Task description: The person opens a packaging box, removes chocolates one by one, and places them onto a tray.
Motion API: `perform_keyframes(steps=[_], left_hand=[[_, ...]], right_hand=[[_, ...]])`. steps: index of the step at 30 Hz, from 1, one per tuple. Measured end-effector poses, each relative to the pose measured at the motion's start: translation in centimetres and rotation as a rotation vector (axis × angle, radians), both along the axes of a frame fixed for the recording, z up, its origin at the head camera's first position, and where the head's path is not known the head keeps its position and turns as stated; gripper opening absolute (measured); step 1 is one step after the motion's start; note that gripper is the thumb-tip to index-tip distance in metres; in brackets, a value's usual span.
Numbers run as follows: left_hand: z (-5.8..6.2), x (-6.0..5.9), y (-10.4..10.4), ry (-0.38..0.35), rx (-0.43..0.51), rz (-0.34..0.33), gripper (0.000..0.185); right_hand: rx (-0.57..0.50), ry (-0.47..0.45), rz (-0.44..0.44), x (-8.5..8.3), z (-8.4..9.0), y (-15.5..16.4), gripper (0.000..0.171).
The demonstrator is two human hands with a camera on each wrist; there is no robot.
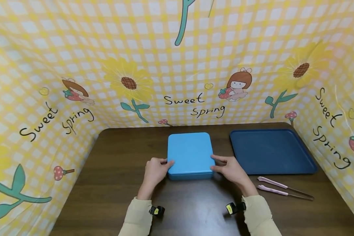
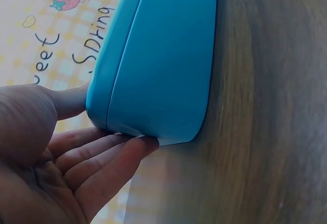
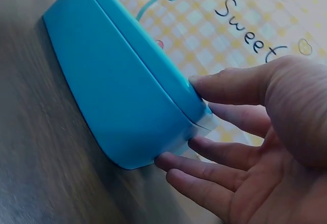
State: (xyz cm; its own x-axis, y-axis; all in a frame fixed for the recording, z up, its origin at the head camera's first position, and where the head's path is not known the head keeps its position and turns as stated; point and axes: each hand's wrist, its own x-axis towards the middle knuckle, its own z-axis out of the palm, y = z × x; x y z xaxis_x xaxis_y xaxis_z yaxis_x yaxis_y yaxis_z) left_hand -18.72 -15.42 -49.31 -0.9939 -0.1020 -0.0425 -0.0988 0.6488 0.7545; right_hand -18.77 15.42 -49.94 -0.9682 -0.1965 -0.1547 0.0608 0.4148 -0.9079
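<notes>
A light-blue rectangular box (image 1: 190, 152) with its lid on stands on the dark wooden table (image 1: 115, 193). The left wrist view shows a thin seam between the lid and the deeper body. My left hand (image 1: 156, 170) grips the box's left side, thumb over the lid's edge and fingers along the side wall. On the opposite side, my right hand (image 1: 231, 168) has its thumb (image 3: 225, 87) at the lid's rim near the front corner, while the other fingers reach along the side wall. Both hands hold the box toward its front end.
To the right of the box lies a dark-blue tray (image 1: 274, 150). Tongs with pale pink arms (image 1: 272, 182) and a bent metal end rest in front of the tray. Yellow checked cloth (image 1: 183, 65) walls in the back and both sides of the table.
</notes>
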Motion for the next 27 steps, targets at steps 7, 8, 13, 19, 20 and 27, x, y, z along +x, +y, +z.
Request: perform_keyframes(steps=[7,8,13,19,20,27], left_hand=[[-0.4,0.1,0.5,0.0,0.016,-0.003,0.041],[-0.5,0.1,0.6,-0.005,0.02,-0.001,0.041],[-0.8,0.4,0.8,-0.002,0.04,-0.014,0.043],[-0.8,0.4,1.1,0.001,0.059,-0.016,0.045],[-0.8,0.4,1.1,0.005,0.061,-0.018,0.046],[-1.0,0.4,1.0,-0.002,0.068,-0.023,0.046]], right_hand=[[0.039,0.034,0.007,0.2,0.1,1.0,0.054],[0.042,0.036,0.009,0.3,0.1,1.1,0.054],[0.059,0.035,0.001,0.6,0.0,1.4,0.054],[0.043,0.019,-0.009,0.6,-0.1,1.7,0.055],[0.039,0.02,-0.009,0.6,-0.1,1.7,0.055],[0.019,0.017,-0.003,0.4,-0.3,1.7,0.055]])
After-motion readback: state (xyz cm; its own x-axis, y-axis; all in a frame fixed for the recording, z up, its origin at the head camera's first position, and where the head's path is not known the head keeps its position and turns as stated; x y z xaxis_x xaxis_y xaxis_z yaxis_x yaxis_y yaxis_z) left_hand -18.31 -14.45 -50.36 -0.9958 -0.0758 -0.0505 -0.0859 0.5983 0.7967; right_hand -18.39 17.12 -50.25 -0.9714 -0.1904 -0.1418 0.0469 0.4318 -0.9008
